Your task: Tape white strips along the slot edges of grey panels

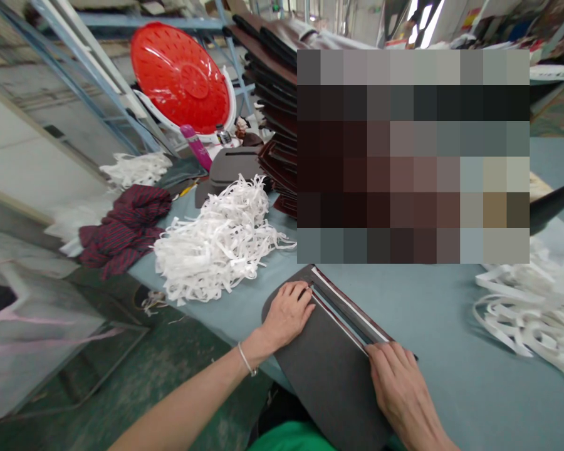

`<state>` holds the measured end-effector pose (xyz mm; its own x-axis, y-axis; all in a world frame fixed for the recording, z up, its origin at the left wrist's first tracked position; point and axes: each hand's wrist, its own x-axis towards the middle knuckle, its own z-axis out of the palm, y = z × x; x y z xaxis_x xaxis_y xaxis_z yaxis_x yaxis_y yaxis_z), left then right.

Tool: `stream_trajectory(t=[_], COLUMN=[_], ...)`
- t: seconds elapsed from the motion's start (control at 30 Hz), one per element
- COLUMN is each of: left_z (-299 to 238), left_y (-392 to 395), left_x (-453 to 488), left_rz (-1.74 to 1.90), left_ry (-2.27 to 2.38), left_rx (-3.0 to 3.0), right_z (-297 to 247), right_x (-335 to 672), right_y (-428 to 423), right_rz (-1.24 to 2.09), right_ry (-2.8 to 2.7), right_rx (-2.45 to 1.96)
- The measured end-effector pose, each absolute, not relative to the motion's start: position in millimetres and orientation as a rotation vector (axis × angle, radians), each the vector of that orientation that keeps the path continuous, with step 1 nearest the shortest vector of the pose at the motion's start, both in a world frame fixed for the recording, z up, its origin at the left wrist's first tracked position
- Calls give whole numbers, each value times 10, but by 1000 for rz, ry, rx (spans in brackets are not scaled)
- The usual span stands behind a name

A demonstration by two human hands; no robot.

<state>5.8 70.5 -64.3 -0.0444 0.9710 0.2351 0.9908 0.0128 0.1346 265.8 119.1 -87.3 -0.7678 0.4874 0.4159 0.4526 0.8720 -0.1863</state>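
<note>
A dark grey flat panel point(329, 369) with a rounded far end lies slantwise on the blue-grey table. A long slot point(341, 316) runs through it, bordered by thin white strips and brownish-red edging. My left hand point(287, 314) rests on the panel by the slot's far end, fingers lying on the surface and thumb a little apart. At the slot's near end, my right hand point(397, 379) has its fingers bent over the panel's strip-lined edge, with the thumb hidden. The panel's lower end runs toward my body, over my green clothing.
A heap of white strips point(220, 244) lies left on the table point(244, 316), with more white strips point(531, 300) at right. Behind stand stacked dark brown pieces point(277, 131), a red basket point(183, 75) and a striped cloth point(126, 225). A pixelated block hides the back centre.
</note>
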Motion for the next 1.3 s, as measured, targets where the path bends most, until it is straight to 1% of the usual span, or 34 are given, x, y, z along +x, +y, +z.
stream_trajectory(t=[0.1,0.23,0.37,0.6,0.7,0.83,0.97,1.13,1.3], left_z=[-663,-655,-627,-620,-630,-648,-649,-644,-635], left_y=[674,649,660,671,653,622,599,591,586], left_x=[62,56,42,42,33,11,-10,-28,-38], left_rz=[-583,-694,-683,-644,-726,-876,-921,-920,-950], left_ry=[-2216,-2245,-2201,-2209,-2260,-2301,-2321,-2340,-2336], left_rx=[-2090,-2067,-2101,-2099,-2083,-2018,-1992,-1995,-1974], right_z=[-800,-777,-771,-745,-743,-722,-682,-650,-710], right_x=[2363,1933,1695,1766,1765,1639,1402,1142,1097], right_y=[1207,1203,1197,1181,1228,1370,1522,1574,1511], right_rz=[116,89,-6,-79,8,281,488,450,364], right_ry=[-2592,-2605,-2644,-2707,-2665,-2561,-2531,-2581,-2551], right_rx=[-711,-802,-840,-796,-839,-875,-894,-972,-966])
